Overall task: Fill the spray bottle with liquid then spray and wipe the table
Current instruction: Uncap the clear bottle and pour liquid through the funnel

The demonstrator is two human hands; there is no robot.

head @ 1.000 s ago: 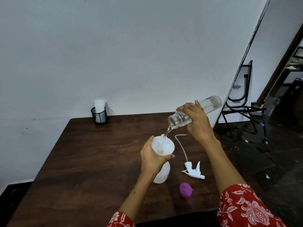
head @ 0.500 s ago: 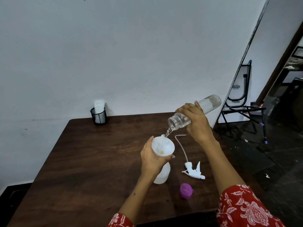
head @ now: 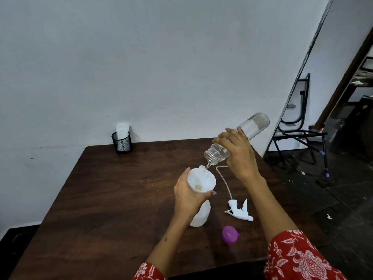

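Observation:
A white spray bottle (head: 199, 216) stands upright on the dark wooden table (head: 121, 199) with a white funnel (head: 201, 181) in its neck. My left hand (head: 187, 196) grips the funnel and the bottle's top. My right hand (head: 236, 152) holds a clear plastic bottle (head: 238, 140) tilted steeply, mouth down over the funnel, and a thin stream of liquid runs into it. The white trigger sprayer head (head: 239, 211) with its long tube lies on the table to the right. A purple cap (head: 230, 235) lies in front of it.
A black mesh holder (head: 121, 143) with white paper in it stands at the table's far edge by the wall. A black metal chair frame (head: 298, 136) is on the dark floor beyond the table's right side.
The clear bottle has been tipped a little steeper, its base raised. The left hand, funnel and spray bottle have stayed in place.

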